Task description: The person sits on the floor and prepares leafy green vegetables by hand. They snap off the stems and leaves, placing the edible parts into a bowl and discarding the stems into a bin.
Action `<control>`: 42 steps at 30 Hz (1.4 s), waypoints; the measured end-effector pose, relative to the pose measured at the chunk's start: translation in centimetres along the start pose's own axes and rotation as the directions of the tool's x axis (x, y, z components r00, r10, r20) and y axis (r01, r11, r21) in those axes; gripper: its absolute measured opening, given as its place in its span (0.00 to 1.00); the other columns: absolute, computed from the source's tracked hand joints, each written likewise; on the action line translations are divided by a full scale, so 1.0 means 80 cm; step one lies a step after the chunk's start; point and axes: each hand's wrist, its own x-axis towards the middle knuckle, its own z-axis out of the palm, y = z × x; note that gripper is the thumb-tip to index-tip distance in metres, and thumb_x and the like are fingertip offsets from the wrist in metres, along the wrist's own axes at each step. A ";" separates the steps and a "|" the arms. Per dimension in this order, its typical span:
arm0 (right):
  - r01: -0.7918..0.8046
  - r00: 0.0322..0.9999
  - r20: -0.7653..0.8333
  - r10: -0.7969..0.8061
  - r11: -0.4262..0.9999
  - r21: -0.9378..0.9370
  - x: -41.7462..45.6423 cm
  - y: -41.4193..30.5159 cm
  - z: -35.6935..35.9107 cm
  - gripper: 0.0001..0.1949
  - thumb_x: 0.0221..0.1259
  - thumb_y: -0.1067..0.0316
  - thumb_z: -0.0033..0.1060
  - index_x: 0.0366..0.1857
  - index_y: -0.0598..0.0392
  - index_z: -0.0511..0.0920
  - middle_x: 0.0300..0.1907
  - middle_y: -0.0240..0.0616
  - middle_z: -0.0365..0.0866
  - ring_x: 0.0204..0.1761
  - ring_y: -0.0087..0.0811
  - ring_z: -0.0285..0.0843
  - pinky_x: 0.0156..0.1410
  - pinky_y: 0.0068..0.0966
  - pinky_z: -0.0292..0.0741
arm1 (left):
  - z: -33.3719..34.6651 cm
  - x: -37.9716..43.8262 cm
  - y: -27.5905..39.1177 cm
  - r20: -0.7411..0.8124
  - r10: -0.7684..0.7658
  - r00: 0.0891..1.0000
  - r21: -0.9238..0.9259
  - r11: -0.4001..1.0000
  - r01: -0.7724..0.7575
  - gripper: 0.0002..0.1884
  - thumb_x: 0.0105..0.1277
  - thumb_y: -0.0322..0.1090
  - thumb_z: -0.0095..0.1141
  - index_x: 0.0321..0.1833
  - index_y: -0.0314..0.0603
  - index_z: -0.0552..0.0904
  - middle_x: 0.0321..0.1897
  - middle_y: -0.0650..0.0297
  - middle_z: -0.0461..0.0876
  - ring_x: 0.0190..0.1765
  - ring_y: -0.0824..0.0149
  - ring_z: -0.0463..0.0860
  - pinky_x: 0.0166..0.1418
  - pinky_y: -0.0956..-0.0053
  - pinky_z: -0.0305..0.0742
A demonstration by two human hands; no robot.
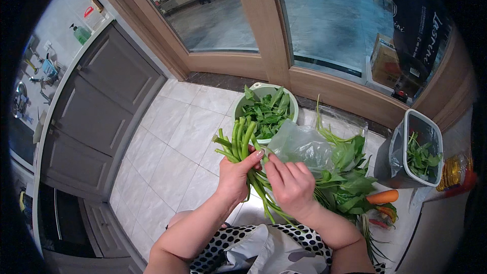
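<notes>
My left hand (236,179) grips a bunch of thick green vegetable stems (239,137), their cut ends pointing up and away from me. The thin ends hang down below the hands towards my lap. Beside it, my right hand (291,184) has its thumb and fingers pinched on one stem at the bunch; the curled fingers partly hide the grip. Just beyond the stems stands a pale green basin (261,90) holding torn green leaves (274,109). A clear plastic bag (300,144) lies to the basin's right. More leafy greens (354,194) spread over the floor right of my right hand.
A carrot (383,196) and wrapped peppers (387,213) lie past the greens. A lined grey bin (390,163) with leaves inside stands at the right. Wood-framed glass doors (266,26) close off the far side. Grey cabinets (102,102) line the left, beside floor tiles (171,140).
</notes>
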 end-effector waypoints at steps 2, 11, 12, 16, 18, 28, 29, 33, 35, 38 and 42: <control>-0.037 0.998 0.055 0.027 0.981 0.190 0.002 0.000 0.004 0.10 0.44 0.69 0.59 0.32 0.59 0.75 0.35 0.38 0.76 0.30 0.29 0.72 0.30 0.23 0.65 | -0.008 0.006 0.001 -0.024 -0.021 0.999 -0.009 1.000 0.021 0.12 0.50 0.24 0.63 0.34 0.37 0.73 0.25 0.65 0.75 0.24 0.73 0.71 0.29 0.81 0.67; -0.410 0.909 0.208 0.362 0.678 0.610 0.012 0.027 0.024 0.07 0.47 0.74 0.58 0.32 0.59 0.77 0.32 0.40 0.75 0.37 0.38 0.72 0.41 0.30 0.70 | -0.005 -0.001 0.000 0.035 -0.076 0.996 0.037 0.996 0.075 0.11 0.50 0.22 0.61 0.36 0.35 0.75 0.27 0.64 0.76 0.26 0.73 0.73 0.31 0.80 0.69; -0.409 0.903 0.180 0.390 0.651 0.640 0.011 0.026 0.028 0.05 0.48 0.75 0.57 0.31 0.60 0.77 0.29 0.40 0.74 0.36 0.39 0.72 0.40 0.30 0.70 | -0.005 -0.002 0.001 0.048 -0.082 0.995 0.041 0.996 0.080 0.11 0.51 0.22 0.61 0.36 0.34 0.75 0.27 0.64 0.76 0.26 0.73 0.73 0.31 0.79 0.70; -0.383 0.915 0.120 0.386 0.732 0.563 0.003 0.034 0.027 0.03 0.51 0.74 0.54 0.27 0.60 0.75 0.27 0.40 0.72 0.31 0.37 0.70 0.35 0.29 0.68 | -0.004 -0.005 -0.002 0.075 -0.103 0.992 0.096 0.991 0.096 0.10 0.51 0.22 0.60 0.36 0.35 0.75 0.26 0.65 0.75 0.25 0.73 0.72 0.30 0.79 0.69; -0.429 0.880 0.035 0.473 0.760 0.488 0.002 0.039 0.034 0.03 0.54 0.73 0.53 0.26 0.60 0.74 0.25 0.38 0.71 0.29 0.32 0.69 0.33 0.26 0.67 | -0.003 -0.008 0.000 0.088 -0.096 0.992 0.170 0.982 0.080 0.10 0.51 0.22 0.60 0.35 0.35 0.75 0.25 0.65 0.75 0.25 0.73 0.72 0.30 0.79 0.69; -0.729 0.655 0.691 0.305 0.016 0.685 -0.029 0.092 0.031 0.04 0.58 0.77 0.47 0.36 0.59 0.70 0.30 0.30 0.71 0.31 0.17 0.69 0.39 0.14 0.68 | -0.009 0.008 0.031 0.085 0.059 0.995 0.038 0.997 -0.062 0.16 0.53 0.28 0.59 0.43 0.34 0.72 0.29 0.65 0.75 0.25 0.75 0.70 0.33 0.78 0.70; -0.752 0.638 0.732 0.239 -0.011 0.659 -0.030 0.092 0.029 0.05 0.57 0.77 0.47 0.36 0.60 0.70 0.30 0.29 0.71 0.32 0.17 0.69 0.39 0.14 0.68 | -0.008 0.008 0.031 0.086 0.076 0.993 0.043 0.996 -0.080 0.15 0.53 0.28 0.59 0.43 0.34 0.72 0.30 0.64 0.75 0.25 0.75 0.70 0.33 0.78 0.70; -0.829 0.551 0.833 0.048 -0.081 0.553 -0.028 0.094 0.026 0.06 0.57 0.76 0.48 0.38 0.62 0.73 0.28 0.27 0.73 0.34 0.16 0.69 0.41 0.14 0.68 | -0.013 0.011 0.037 0.102 0.139 0.985 0.086 0.985 -0.148 0.14 0.53 0.27 0.59 0.42 0.33 0.73 0.32 0.63 0.76 0.26 0.74 0.71 0.33 0.78 0.70; -0.858 0.511 0.860 -0.009 -0.068 0.509 -0.030 0.102 0.024 0.06 0.57 0.75 0.50 0.37 0.62 0.75 0.28 0.27 0.74 0.34 0.15 0.69 0.41 0.14 0.67 | -0.014 0.011 0.039 0.098 0.162 0.982 0.093 0.981 -0.171 0.14 0.52 0.27 0.59 0.41 0.34 0.73 0.32 0.62 0.76 0.26 0.74 0.71 0.33 0.78 0.70; -0.878 0.479 0.878 -0.002 -0.029 0.479 -0.030 0.111 0.023 0.06 0.56 0.73 0.53 0.35 0.62 0.77 0.29 0.26 0.75 0.34 0.15 0.68 0.41 0.14 0.67 | -0.014 0.009 0.043 0.136 0.223 0.965 0.149 0.959 -0.243 0.14 0.52 0.26 0.60 0.41 0.34 0.73 0.32 0.62 0.76 0.27 0.73 0.72 0.33 0.79 0.70; -0.834 0.547 0.831 0.105 -0.017 0.551 -0.035 0.114 0.027 0.06 0.56 0.70 0.55 0.32 0.61 0.78 0.30 0.26 0.76 0.34 0.15 0.68 0.42 0.15 0.67 | -0.012 0.008 0.047 0.176 0.248 0.953 0.252 0.924 -0.287 0.12 0.52 0.25 0.59 0.39 0.34 0.74 0.32 0.62 0.77 0.29 0.72 0.74 0.34 0.78 0.70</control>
